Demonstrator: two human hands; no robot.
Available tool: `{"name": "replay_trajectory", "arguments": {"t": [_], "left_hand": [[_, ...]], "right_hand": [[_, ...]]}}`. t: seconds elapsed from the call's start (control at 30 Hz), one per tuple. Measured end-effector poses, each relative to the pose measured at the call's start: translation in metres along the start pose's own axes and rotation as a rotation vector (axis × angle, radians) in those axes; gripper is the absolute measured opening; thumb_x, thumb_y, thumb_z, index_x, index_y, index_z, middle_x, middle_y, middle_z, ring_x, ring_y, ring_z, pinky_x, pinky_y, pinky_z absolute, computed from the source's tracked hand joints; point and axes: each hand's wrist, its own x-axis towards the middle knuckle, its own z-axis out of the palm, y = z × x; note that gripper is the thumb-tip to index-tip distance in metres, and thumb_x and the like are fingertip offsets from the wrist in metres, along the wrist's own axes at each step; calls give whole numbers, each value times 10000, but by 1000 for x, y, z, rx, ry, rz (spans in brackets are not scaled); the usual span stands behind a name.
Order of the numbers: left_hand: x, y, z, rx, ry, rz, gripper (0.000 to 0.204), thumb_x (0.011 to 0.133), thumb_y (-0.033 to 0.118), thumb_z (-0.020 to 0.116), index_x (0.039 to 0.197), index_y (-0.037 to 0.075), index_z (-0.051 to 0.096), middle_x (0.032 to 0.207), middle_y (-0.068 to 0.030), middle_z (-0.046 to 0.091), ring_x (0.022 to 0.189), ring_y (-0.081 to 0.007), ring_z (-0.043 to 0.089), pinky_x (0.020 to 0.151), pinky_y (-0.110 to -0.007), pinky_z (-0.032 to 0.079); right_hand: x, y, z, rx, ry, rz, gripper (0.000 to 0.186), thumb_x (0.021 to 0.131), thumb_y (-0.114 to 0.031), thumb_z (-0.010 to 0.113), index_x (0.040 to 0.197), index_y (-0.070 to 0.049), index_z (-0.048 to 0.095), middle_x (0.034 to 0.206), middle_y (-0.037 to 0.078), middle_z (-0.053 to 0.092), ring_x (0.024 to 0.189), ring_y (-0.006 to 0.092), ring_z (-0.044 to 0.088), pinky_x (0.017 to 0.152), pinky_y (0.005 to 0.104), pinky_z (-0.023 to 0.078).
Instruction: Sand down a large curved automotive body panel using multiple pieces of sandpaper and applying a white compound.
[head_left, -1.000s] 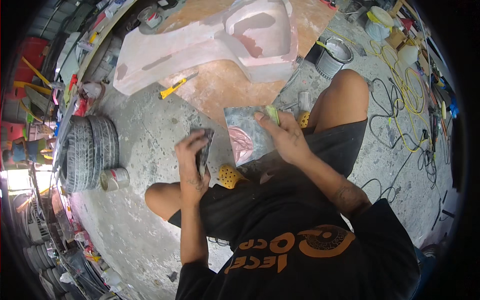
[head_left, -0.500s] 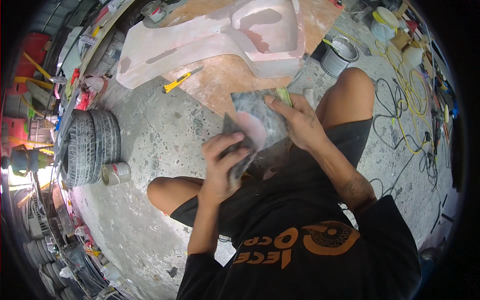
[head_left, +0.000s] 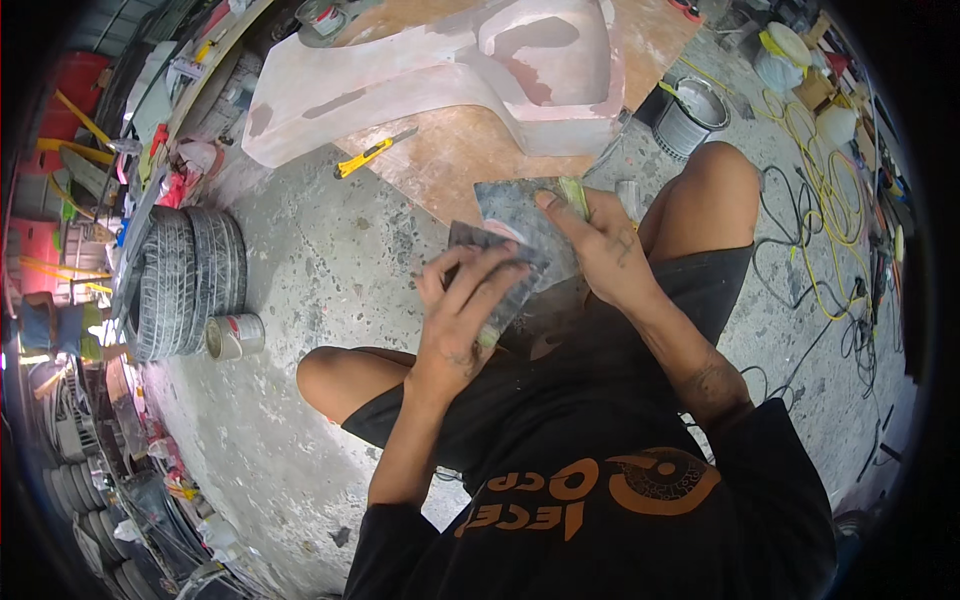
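Note:
My right hand (head_left: 608, 245) is closed on a flat grey putty spreader (head_left: 550, 238) with a yellow-green edge strip, thumb on its upper face. My left hand (head_left: 460, 310) grips a second, darker putty spreader (head_left: 515, 300), fingers spread over its upper face. The two blades overlap above my lap. Between them shows a patch of pink putty (head_left: 503, 229), partly covered by the left blade. Beyond my hands, a large pale pink moulded panel (head_left: 400, 85) with grey and reddish patches rests on a plywood board (head_left: 440, 165).
A yellow utility knife (head_left: 365, 159) lies by the board's left edge. An open metal can (head_left: 690, 118) stands beyond my right knee. Stacked tyres (head_left: 190, 285) and a smaller can (head_left: 235, 337) are at left. Yellow and black cables (head_left: 820, 215) sprawl over the concrete floor at right.
My left hand has turned and shifted right and up, bringing its spreader over the other one. Less pink putty shows now. My right hand keeps its hold, and the view has shifted slightly.

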Motion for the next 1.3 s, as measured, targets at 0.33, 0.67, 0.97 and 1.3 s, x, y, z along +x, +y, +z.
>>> {"name": "replay_trajectory", "arguments": {"t": [0.33, 0.67, 0.97, 1.3], "left_hand": [[-20, -2, 13, -546, 298, -5, 528, 735, -187, 460, 1207, 50, 467, 1288, -220, 493, 1199, -355, 533, 1007, -446, 468], [-49, -55, 36, -184, 126, -223, 434, 736, -149, 459, 1133, 3, 547, 1275, -217, 529, 1184, -388, 483, 1021, -448, 395], [9, -4, -48, 95, -119, -143, 612, 587, -106, 558, 1168, 60, 651, 1186, -102, 621, 1125, -342, 530, 975, -419, 390], [-28, -8, -29, 36, -129, -73, 611, 575, 2, 716, 1179, 87, 688, 1223, -31, 633, 1138, -290, 526, 925, -426, 393]], "right_hand": [[1, 1, 1, 423, 235, -11, 327, 952, -276, 638, 1017, 44, 658, 834, 31, 646, 702, 96, 565, 654, 233, 447], [-22, -4, 27, 510, 122, 136, 308, 985, -279, 605, 807, -28, 628, 643, -36, 490, 629, 62, 440, 565, 276, 356], [-12, -5, 20, -52, -42, 10, 268, 993, -210, 583, 881, 28, 632, 632, 20, 546, 596, 86, 448, 558, 297, 384], [0, 9, 13, -132, -26, -12, 309, 1002, -251, 597, 821, -2, 627, 672, -37, 549, 601, 50, 471, 538, 270, 376]]}}
